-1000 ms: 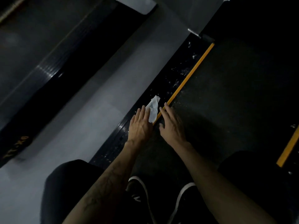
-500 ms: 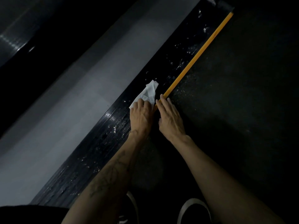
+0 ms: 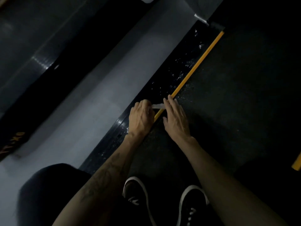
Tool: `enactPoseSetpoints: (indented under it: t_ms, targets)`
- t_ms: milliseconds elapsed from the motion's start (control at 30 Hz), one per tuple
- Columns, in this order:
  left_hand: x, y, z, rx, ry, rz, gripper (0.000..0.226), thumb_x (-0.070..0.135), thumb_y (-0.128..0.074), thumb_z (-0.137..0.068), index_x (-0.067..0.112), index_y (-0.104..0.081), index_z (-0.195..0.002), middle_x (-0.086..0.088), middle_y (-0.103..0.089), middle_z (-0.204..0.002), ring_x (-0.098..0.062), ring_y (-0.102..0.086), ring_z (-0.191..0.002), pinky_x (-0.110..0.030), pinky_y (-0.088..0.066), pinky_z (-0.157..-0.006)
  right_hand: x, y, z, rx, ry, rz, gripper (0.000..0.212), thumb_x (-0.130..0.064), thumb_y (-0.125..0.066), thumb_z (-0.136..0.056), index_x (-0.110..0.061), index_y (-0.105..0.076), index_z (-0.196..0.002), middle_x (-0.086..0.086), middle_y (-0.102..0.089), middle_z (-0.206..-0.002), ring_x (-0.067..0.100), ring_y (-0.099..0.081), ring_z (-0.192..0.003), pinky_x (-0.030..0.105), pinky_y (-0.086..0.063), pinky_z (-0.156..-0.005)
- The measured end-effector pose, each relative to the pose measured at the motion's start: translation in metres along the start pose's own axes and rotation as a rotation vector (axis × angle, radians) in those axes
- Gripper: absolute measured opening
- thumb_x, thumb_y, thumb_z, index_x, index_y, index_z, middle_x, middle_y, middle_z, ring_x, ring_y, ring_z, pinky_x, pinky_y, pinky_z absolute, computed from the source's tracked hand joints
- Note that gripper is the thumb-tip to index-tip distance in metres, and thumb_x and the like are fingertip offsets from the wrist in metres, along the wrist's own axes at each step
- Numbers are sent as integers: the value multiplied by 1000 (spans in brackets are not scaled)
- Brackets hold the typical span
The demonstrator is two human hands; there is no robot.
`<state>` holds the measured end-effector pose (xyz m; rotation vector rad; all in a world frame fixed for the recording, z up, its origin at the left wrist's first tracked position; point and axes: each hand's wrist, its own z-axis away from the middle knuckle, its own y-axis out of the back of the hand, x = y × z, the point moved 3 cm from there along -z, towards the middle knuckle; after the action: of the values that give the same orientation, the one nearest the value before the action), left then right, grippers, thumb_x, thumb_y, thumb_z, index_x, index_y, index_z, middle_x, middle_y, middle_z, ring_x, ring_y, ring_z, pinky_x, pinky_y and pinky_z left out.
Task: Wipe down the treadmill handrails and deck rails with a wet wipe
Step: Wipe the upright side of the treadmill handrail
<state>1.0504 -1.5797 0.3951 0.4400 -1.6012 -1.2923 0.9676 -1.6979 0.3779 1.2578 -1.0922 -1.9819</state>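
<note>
The black ribbed deck rail (image 3: 175, 70) of the treadmill runs diagonally, speckled with wet spots, with a yellow stripe (image 3: 200, 58) along its inner edge. My left hand (image 3: 140, 119) lies on the rail with its fingers curled over a white wet wipe (image 3: 158, 106); only a thin strip of the wipe shows between my hands. My right hand (image 3: 175, 118) lies flat, fingers straight, on the dark belt (image 3: 236, 95) beside the stripe, its fingertips at the wipe's edge.
Grey floor (image 3: 91, 111) lies left of the rail, and a neighbouring black machine (image 3: 32, 75) beyond it. My two black shoes with white soles (image 3: 135, 193) stand on the belt. A second yellow stripe (image 3: 297, 163) shows at the right edge.
My left hand has drawn back along the rail and its fingers have curled over the wipe, which now shows far less. The camera has tilted back, so my knee and shoes are in view again.
</note>
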Motion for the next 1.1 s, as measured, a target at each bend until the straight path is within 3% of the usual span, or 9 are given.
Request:
enactPoseSetpoints:
  t_ms: [167,267,400,600,700,767,867,967,1100]
  targets:
    - [62,114,36,-63,-41,75,17,18,-49,-105,7,-54,-117,-14,-64,-111,-30,-59,-94,-48,-49,-87,-62,105,44,-5,34,-15,80,-19,-60,-102,-15,-9,-164,8,-1,-172,27,-3,-159,44,-17,-128]
    - [105,189,64,-79,-79,109,30,31,-46,-101,8,-58,-116,-12,-65,-105,-26,-58,-91,-39,-43,-83,-99,171,80,-17,46,-68,75,-21,-57,-104,-15,-11,-164,9,-3,-172,27,-4,-159,44,-17,-127]
    - [157,279,99,-39,-157,10,33,15,-78,-88,9,-59,-114,-11,-67,-97,-27,-62,-86,-28,-36,-82,-149,260,130,6,88,-143,75,-14,-61,-102,-15,-18,-163,8,-9,-172,27,-8,-159,45,-19,-126]
    - [217,398,138,30,-168,-12,32,7,-75,-88,16,-62,-115,-5,-69,-99,-26,-63,-85,-30,-44,-76,-220,377,193,5,151,-136,68,-12,-63,-98,-13,-34,-159,9,-20,-169,27,-21,-156,41,-24,-124]
    - [240,448,148,64,-245,9,14,10,-62,-97,14,-62,-111,-5,-69,-97,-23,-61,-84,-29,-42,-73,-251,418,218,75,199,-234,50,-3,-70,-89,-3,-59,-138,15,-51,-150,36,-49,-137,43,-40,-114]
    - [250,475,154,51,-279,15,15,20,-52,-101,12,-62,-108,-7,-68,-95,-26,-62,-83,-33,-47,-71,-265,433,230,80,220,-184,36,-9,-67,-94,-5,-65,-130,11,-61,-134,33,-57,-125,41,-42,-110]
    - [254,506,160,36,-319,-32,11,13,-59,-98,8,-64,-106,-10,-67,-92,-33,-65,-80,-41,-52,-70,-279,448,242,95,220,-176,24,-17,-59,-100,-7,-68,-121,11,-65,-115,31,-60,-112,42,-46,-100]
    - [257,536,166,57,-356,-69,17,1,-69,-91,9,-65,-106,-7,-68,-91,-30,-65,-81,-37,-49,-73,-294,464,253,193,211,-241,14,-11,-66,-96,-1,-70,-105,15,-66,-100,38,-66,-95,49,-54,-81]
    - [255,570,176,89,-406,-90,13,9,-56,-97,10,-65,-105,-5,-67,-93,-24,-63,-81,-35,-49,-72,-319,473,260,298,243,-289,16,-8,-76,-89,-2,-71,-103,16,-69,-97,42,-70,-88,49,-58,-69]
